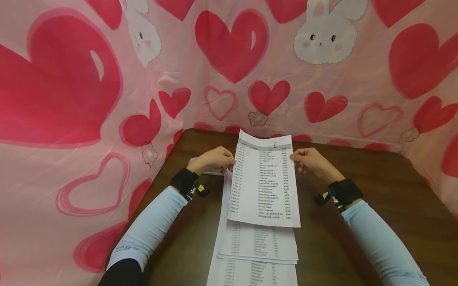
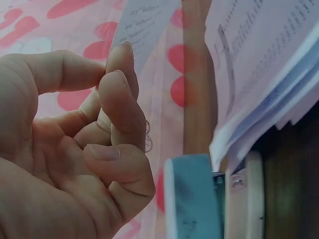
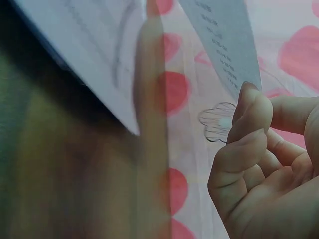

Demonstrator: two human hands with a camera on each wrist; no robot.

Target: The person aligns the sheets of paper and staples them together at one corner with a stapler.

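A printed sheet of paper with rows of text is held up over a stack of similar sheets. My left hand pinches its left edge between thumb and fingers, and my right hand pinches the right edge. In the left wrist view, the edge of the sheet comes out from the fingertips, while the loose pages of the stack fan out to the right. The right wrist view shows the other edge of the sheet gripped by curled fingers.
Beside the stack's far left corner lies a blue and whitish object, partly behind my left hand in the head view. All of this is on a dark brown table with rounded corners. A pink heart-patterned cloth hangs close behind and at the left.
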